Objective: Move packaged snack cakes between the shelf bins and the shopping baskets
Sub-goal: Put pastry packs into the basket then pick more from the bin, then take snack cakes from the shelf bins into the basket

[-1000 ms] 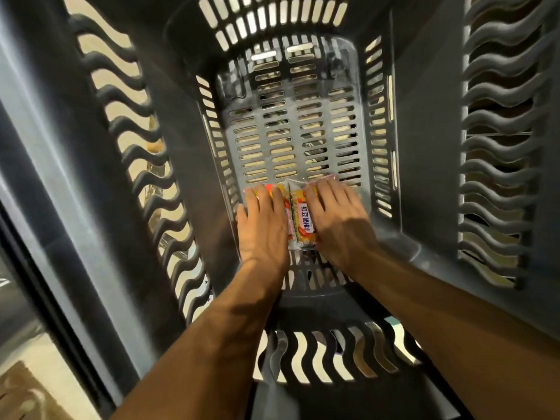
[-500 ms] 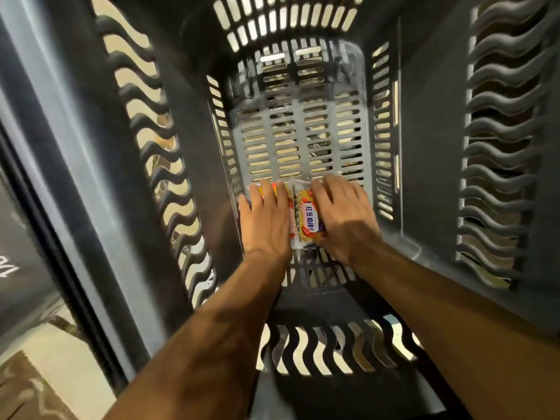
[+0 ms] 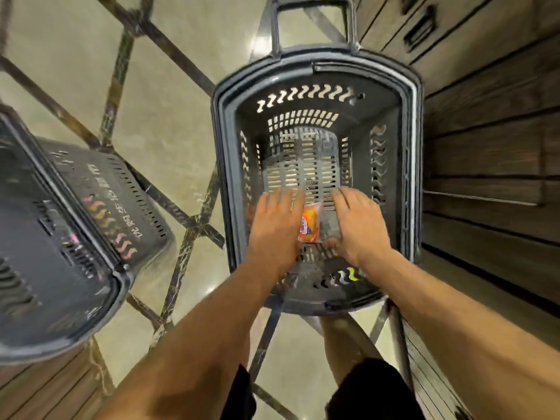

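Two dark shopping baskets stand on the floor: a second basket (image 3: 69,225) well left of both hands, and the main basket (image 3: 406,165) around them. Left hand (image 3: 274,228) and right hand (image 3: 360,225) hover flat, each grip wide, flanking the snack cake (image 3: 309,224) on the basket bottom.

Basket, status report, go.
Both hands in the basket, left hand and right hand open, fingers spread. Snack cake flat on the basket floor between them. Second basket left, clear of reach.
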